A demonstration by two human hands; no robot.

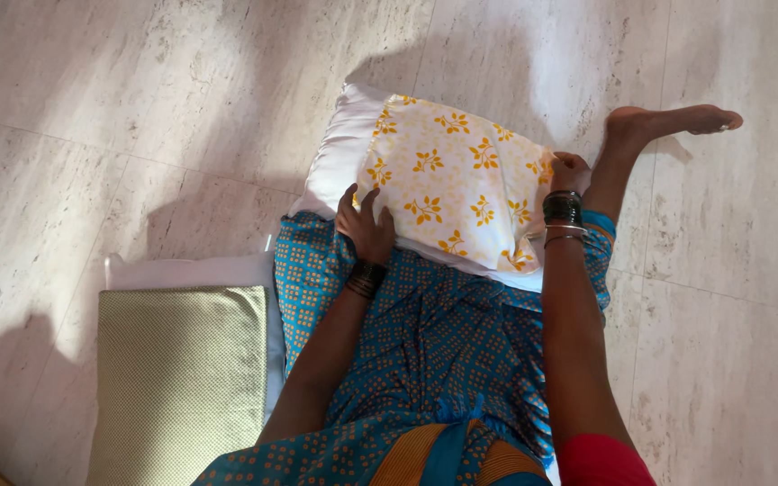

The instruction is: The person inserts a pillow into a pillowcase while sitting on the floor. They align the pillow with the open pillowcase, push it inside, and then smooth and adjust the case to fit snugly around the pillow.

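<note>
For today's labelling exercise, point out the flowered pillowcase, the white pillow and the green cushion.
flowered pillowcase (447,193), head view, on the middle of its printed cloth.
white pillow (339,148), head view, on the bare end outside the case.
green cushion (182,378), head view, on its textured top.

Two hands: left (366,225) and right (571,171). Two pillows: one in a flowered cover (447,184), one olive (182,369). One bare foot (668,121). Bangles (562,211) on both wrists.
</note>
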